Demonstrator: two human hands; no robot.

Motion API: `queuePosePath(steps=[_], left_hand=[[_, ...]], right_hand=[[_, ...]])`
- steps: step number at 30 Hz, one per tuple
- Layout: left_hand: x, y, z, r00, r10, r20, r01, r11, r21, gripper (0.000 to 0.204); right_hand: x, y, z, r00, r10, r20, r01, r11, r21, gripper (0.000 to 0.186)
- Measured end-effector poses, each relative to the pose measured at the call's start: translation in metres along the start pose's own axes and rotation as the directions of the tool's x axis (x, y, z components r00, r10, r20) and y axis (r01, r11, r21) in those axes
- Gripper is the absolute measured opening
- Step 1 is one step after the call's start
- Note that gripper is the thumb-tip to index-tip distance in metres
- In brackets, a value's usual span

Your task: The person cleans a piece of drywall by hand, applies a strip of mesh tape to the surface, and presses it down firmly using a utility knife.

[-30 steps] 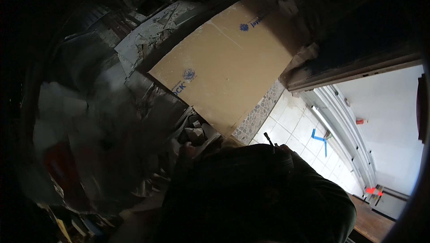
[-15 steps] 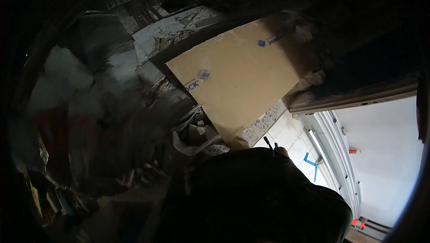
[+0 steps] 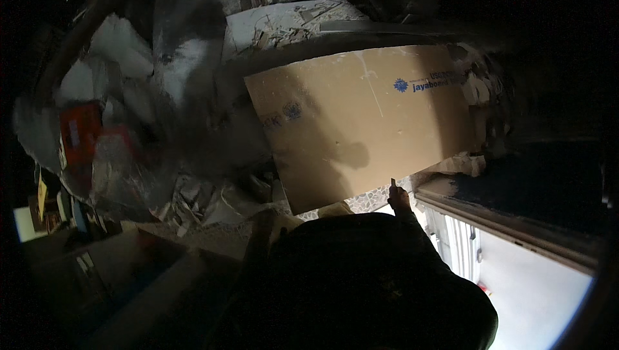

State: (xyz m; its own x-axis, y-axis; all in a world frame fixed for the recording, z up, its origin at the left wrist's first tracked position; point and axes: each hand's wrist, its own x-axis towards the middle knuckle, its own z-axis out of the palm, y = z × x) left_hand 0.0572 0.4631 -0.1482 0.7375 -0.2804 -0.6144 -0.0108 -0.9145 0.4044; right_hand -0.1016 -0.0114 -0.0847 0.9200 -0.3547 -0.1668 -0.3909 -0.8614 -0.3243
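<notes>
A large sheet of plasterboard (image 3: 361, 137) lies in front of me, its brown paper face up with blue printing on it. My right hand (image 3: 401, 203) is closed at its near right edge, fingers wrapped round a slim, short tool (image 3: 393, 184) that points up. Its exact kind is too dark and small to make out. Whether the hand touches the board cannot be told. A shadow falls across the board's lower middle. My left hand does not show; the dark shape of my body fills the lower middle.
Broken white board pieces and scraps (image 3: 284, 24) lie beyond the sheet. On the left are crumpled pale sacks (image 3: 119, 169) and a red-orange item (image 3: 80, 132). A dark beam-like edge (image 3: 509, 230) runs at the right, with a bright tiled area beyond. Pebble-patterned flooring (image 3: 367, 201) shows under the sheet's near edge.
My view has turned, so the plasterboard appears more level and the bright doorway area lower. My right hand shows more fully now, closer to the board's edge, still holding the tool.
</notes>
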Motion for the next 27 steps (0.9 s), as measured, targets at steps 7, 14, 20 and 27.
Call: queuePosePath(steps=[7,14,20,27], left_hand=[[-0.005,0.044,0.038,0.998,0.046,-0.048,-0.053,0.989,-0.137,0.029],[-0.006,0.046,0.093,0.961,-0.235,-0.145,0.177,0.928,-0.328,0.031],[-0.021,0.034,0.155,0.918,-0.371,-0.141,0.294,0.874,-0.386,0.033],[-0.004,0.082,0.170,0.741,-0.571,-0.353,0.399,0.797,-0.453,0.052]], right_hand=[[-0.043,0.105,0.029,0.866,0.402,0.298,-0.371,0.915,-0.156,0.037],[0.003,0.172,0.019,0.998,-0.059,-0.033,0.027,0.792,-0.610,0.019],[0.125,0.066,-0.051,0.975,-0.218,-0.036,0.220,0.975,0.043,0.025],[0.335,-0.050,-0.007,0.939,-0.333,-0.086,0.343,0.916,0.208,0.032]])
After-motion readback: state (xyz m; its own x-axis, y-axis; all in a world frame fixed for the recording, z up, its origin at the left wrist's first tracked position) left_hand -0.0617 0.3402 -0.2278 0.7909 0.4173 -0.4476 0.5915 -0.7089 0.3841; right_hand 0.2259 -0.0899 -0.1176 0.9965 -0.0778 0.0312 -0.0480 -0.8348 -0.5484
